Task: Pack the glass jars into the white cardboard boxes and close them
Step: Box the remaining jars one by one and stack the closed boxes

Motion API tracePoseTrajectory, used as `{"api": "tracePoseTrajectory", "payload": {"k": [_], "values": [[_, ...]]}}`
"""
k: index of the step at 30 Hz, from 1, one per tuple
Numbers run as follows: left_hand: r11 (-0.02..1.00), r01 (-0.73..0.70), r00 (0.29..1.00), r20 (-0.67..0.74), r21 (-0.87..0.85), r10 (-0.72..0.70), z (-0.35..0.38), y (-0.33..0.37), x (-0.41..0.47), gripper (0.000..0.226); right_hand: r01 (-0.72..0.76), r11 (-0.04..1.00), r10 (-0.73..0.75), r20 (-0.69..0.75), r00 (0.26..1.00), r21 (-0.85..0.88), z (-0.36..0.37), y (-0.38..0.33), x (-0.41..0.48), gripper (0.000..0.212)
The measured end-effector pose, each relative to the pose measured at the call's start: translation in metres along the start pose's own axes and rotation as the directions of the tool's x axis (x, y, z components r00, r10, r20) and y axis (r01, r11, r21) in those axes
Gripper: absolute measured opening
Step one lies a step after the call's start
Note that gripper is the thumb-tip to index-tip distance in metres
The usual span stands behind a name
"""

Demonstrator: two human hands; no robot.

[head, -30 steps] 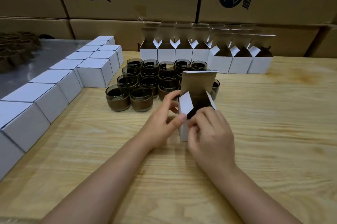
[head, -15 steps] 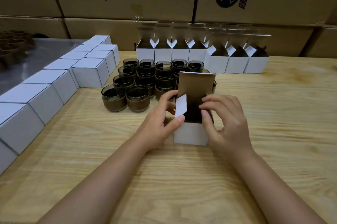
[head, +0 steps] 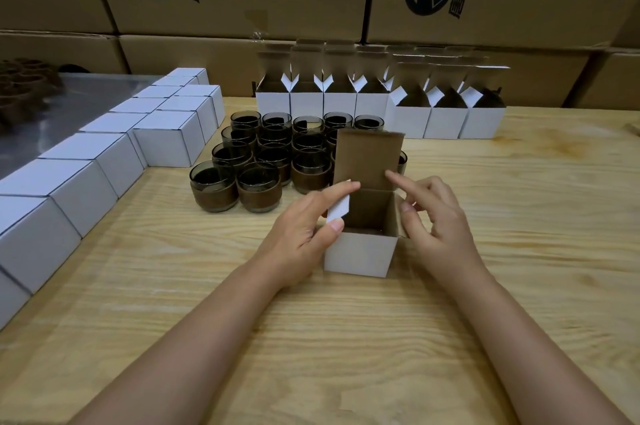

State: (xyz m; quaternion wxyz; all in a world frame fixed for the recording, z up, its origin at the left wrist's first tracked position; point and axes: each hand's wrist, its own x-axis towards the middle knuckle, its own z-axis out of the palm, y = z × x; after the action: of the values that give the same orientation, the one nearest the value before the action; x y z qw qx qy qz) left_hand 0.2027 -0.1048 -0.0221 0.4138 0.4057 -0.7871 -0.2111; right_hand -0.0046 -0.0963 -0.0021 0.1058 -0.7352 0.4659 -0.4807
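Left hand (head: 301,227) pinched the left flap (head: 338,211) of the box (head: 360,251). Right hand (head: 440,216), fingers loose, gripped nothing, its thumb against the right flap (head: 399,216), likely clearing the mouth for a jar (head: 258,189).

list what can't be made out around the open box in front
Head view:
- Floor of the open box: hidden by its near wall; jar inside unclear.
- Some glass jars: behind the raised lid flap.
- Right side flap: under the right hand.
- Dark pile, far left: blurred, cut by the edge.
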Motion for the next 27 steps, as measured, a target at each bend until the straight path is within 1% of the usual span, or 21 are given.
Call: {"api": "tracePoseTrajectory", "payload": {"k": [2,4,6,9,11,14,17,18,19,20,22,23,24,25,27], "values": [[0.996,0.043,0.999,-0.015,-0.076,-0.045,-0.001,0.001,0.000,0.044,-0.026,1.000,0.026,0.037,0.999,0.002,0.002,0.002,-0.001,0.046],[0.990,0.056,0.998,-0.034,-0.128,-0.061,-0.002,0.002,-0.002,0.039,-0.072,0.997,0.072,0.063,0.995,0.004,0.002,0.005,-0.001,0.048],[0.980,0.105,0.994,-0.023,-0.167,-0.110,-0.003,0.002,-0.003,0.034,-0.116,0.993,0.113,0.095,0.989,0.026,0.001,0.008,0.000,0.048],[0.952,0.175,0.984,0.006,-0.252,-0.180,-0.004,0.001,-0.004,0.035,-0.157,0.986,0.148,0.146,0.978,0.053,0.000,0.013,0.001,0.049],[0.949,0.164,0.986,0.016,-0.269,-0.166,-0.005,0.003,-0.003,0.038,-0.171,0.985,0.163,0.168,0.972,0.033,0.000,0.014,0.001,0.048],[0.961,0.116,0.993,0.032,-0.251,-0.112,-0.007,0.006,-0.001,0.051,-0.184,0.983,0.179,0.206,0.962,0.007,-0.002,0.011,0.001,0.047],[0.953,0.123,0.992,0.043,-0.276,-0.115,-0.007,0.005,0.000,0.055,-0.217,0.976,0.209,0.275,0.938,-0.005,-0.011,0.003,0.003,0.045],[0.954,0.121,0.993,0.040,-0.275,-0.114,-0.007,0.006,0.000,0.055,-0.225,0.974,0.227,0.292,0.929,-0.041,-0.015,0.000,0.006,0.043],[0.954,0.118,0.993,0.039,-0.276,-0.112,-0.007,0.006,0.000,0.055,-0.213,0.970,0.239,0.288,0.927,-0.118,-0.020,-0.005,0.009,0.041],[0.954,0.117,0.993,0.041,-0.276,-0.110,-0.007,0.006,0.000,0.056,-0.177,0.959,0.233,0.254,0.939,-0.223,-0.025,-0.011,0.012,0.041],[0.952,0.113,0.994,0.045,-0.286,-0.104,-0.008,0.006,0.000,0.056,-0.082,0.917,0.140,0.122,0.983,-0.389,-0.025,-0.031,0.020,0.038],[0.951,0.109,0.994,0.049,-0.290,-0.099,-0.008,0.006,0.001,0.056,-0.038,0.912,0.072,0.067,0.995,-0.408,-0.020,-0.046,0.025,0.034],[0.953,0.102,0.995,0.050,-0.285,-0.091,-0.008,0.007,0.001,0.055,0.007,0.920,0.015,0.051,0.999,-0.392,-0.012,-0.061,0.030,0.031],[0.952,0.098,0.995,0.047,-0.289,-0.089,-0.007,0.007,0.002,0.054,0.048,0.931,-0.019,0.083,0.996,-0.363,0.000,-0.078,0.037,0.030],[0.934,0.134,0.991,0.043,-0.332,-0.127,-0.006,0.006,0.001,0.044,0.101,0.939,-0.018,0.247,0.969,-0.329,0.029,-0.106,0.053,0.030]]}}
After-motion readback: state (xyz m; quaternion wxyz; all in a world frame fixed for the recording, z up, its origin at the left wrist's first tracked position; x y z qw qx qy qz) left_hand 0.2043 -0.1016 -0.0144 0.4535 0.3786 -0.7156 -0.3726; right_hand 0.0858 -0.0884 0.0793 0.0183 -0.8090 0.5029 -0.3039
